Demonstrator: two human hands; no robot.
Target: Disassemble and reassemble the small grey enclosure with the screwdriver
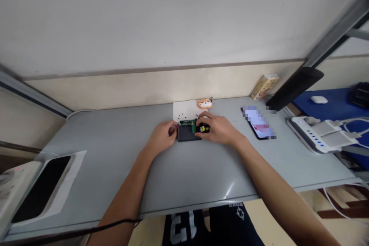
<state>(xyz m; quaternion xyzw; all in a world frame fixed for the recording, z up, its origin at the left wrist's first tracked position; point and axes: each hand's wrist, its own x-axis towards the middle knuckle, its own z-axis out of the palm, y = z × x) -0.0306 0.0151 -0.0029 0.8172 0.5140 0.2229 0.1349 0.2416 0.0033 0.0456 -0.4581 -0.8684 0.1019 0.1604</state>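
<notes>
While my left hand [162, 135] pinches the left end of the dark case [188, 133] to keep it flat on the table [121, 153], my right hand [216, 127] grips a black-and-yellow screwdriver [203, 128] beside the case's green board [188, 123], screws [184, 116] lying behind the case on white paper [184, 108]

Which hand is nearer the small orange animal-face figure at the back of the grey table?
Right. The right hand lies just in front of the orange animal-face figure; the left hand sits farther left, gripping the dark box.
</notes>
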